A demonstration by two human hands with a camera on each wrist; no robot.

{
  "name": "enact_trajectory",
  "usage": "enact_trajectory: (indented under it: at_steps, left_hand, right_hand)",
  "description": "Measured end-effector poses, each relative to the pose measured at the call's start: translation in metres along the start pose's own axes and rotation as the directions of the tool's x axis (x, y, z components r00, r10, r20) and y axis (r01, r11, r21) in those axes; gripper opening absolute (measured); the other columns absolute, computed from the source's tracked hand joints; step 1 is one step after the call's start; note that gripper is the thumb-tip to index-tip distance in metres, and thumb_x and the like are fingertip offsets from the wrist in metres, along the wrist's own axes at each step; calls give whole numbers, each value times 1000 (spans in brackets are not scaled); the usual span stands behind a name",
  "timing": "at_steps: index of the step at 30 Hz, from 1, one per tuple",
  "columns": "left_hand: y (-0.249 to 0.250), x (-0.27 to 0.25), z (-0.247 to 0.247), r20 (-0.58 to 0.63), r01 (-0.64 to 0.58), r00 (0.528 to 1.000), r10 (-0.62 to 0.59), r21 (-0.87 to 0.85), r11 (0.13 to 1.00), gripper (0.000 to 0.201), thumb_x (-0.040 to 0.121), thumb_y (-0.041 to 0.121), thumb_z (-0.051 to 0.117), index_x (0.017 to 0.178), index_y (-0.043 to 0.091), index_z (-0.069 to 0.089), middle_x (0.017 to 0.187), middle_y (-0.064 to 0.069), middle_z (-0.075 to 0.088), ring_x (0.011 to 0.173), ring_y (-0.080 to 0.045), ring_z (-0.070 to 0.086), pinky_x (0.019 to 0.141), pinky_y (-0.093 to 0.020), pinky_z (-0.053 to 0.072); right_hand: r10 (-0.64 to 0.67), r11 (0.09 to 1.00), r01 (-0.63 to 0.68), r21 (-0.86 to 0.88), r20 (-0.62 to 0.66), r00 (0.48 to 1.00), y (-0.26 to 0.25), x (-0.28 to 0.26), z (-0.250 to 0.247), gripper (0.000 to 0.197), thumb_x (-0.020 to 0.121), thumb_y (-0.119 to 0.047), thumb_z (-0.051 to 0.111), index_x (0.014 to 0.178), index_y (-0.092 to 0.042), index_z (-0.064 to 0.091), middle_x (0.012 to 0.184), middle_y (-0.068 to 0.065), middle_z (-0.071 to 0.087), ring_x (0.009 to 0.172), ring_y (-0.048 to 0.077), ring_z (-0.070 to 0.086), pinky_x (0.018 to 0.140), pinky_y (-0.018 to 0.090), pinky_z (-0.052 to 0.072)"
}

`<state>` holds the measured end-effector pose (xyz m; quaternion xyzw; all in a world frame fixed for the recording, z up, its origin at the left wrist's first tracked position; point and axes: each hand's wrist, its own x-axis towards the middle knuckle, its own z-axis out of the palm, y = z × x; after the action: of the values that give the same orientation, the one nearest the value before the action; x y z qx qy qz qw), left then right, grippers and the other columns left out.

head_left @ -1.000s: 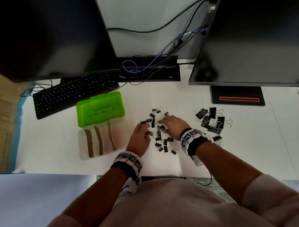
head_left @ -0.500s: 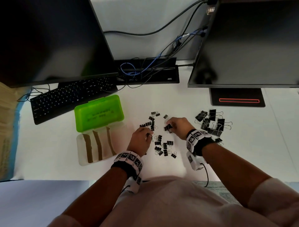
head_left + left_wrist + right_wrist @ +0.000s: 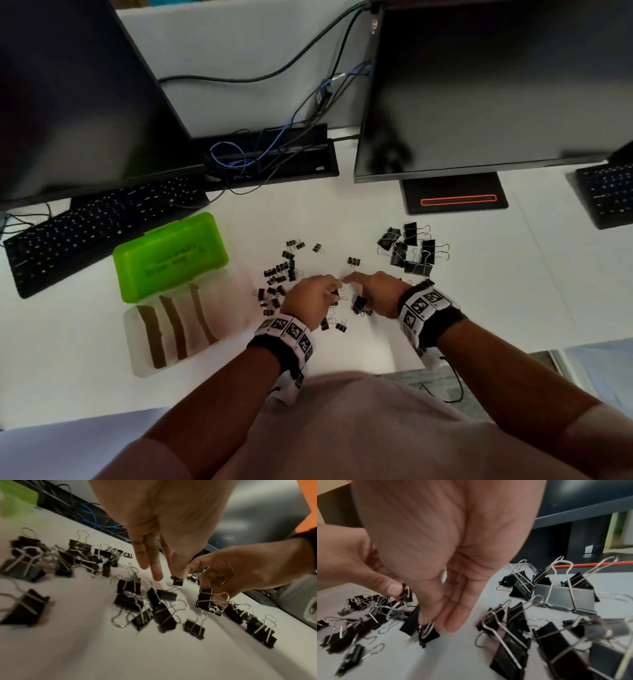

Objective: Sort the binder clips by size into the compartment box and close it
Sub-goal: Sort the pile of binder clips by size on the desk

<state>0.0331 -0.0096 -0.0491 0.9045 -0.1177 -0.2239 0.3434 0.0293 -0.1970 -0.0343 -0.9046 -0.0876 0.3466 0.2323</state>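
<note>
Several small black binder clips [image 3: 281, 274] lie scattered mid-desk; a pile of large clips [image 3: 409, 250] sits to their right. The compartment box stands at the left with its green lid [image 3: 171, 257] open, and the clear base [image 3: 137, 342] shows brown dividers. My left hand [image 3: 334, 289] pinches one small clip [image 3: 177, 581] between thumb and finger, other fingers straight. Close beside it, fingertips nearly touching, my right hand [image 3: 358, 294] grips another black clip [image 3: 428, 634] with thumb and fingers just above the desk. That clip also shows in the left wrist view [image 3: 205, 599].
Two dark monitors stand behind, with a cable tray [image 3: 274, 161] between them. A black keyboard [image 3: 89, 226] lies behind the box; a second keyboard [image 3: 606, 192] sits far right. A monitor base [image 3: 455, 198] is beyond the large clips. The desk's near edge is close to my wrists.
My right hand drew back from the far side of the small clips with a clip in its fingers. Both hands now meet fingertip to fingertip over the near clips.
</note>
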Motion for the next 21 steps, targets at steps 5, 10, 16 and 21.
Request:
enact_trajectory:
  at_steps: [5, 10, 16, 21]
  left_hand:
    - [9, 2, 16, 42, -45, 998, 43, 58, 997, 23, 84, 7, 62, 103, 19, 67, 101, -3, 70, 88, -16, 65, 78, -20, 48]
    - [19, 5, 29, 118, -86, 990, 81, 36, 996, 24, 85, 2, 57, 105, 13, 66, 102, -11, 69, 92, -23, 65, 86, -35, 52]
    - [26, 2, 39, 153, -142, 979, 135, 38, 989, 27, 85, 3, 57, 108, 12, 67, 102, -12, 65, 96, -27, 61, 89, -38, 49]
    - [36, 4, 44, 166, -136, 977, 135, -4, 991, 29, 84, 2, 60, 111, 11, 65, 106, -12, 64, 97, -26, 62, 90, -36, 50]
  right_hand:
    - [-13, 999, 14, 47, -25, 1000, 5, -10, 12, 62, 86, -10, 55, 138, -31, 31, 93, 14, 71, 86, 29, 67, 79, 38, 54]
    - [61, 994, -53, 95, -83, 995, 16, -18, 23, 47, 85, -12, 54, 130, -21, 46, 97, 14, 70, 95, 28, 64, 84, 36, 52]
    - [79, 986, -61, 153, -116, 990, 24, -29, 29, 34, 87, -13, 55, 120, -18, 57, 95, 9, 69, 87, 21, 63, 79, 29, 49]
    - [67, 985, -37, 171, -174, 983, 36, -35, 25, 35, 85, -8, 56, 117, -21, 59, 89, 5, 67, 82, 20, 61, 76, 28, 47]
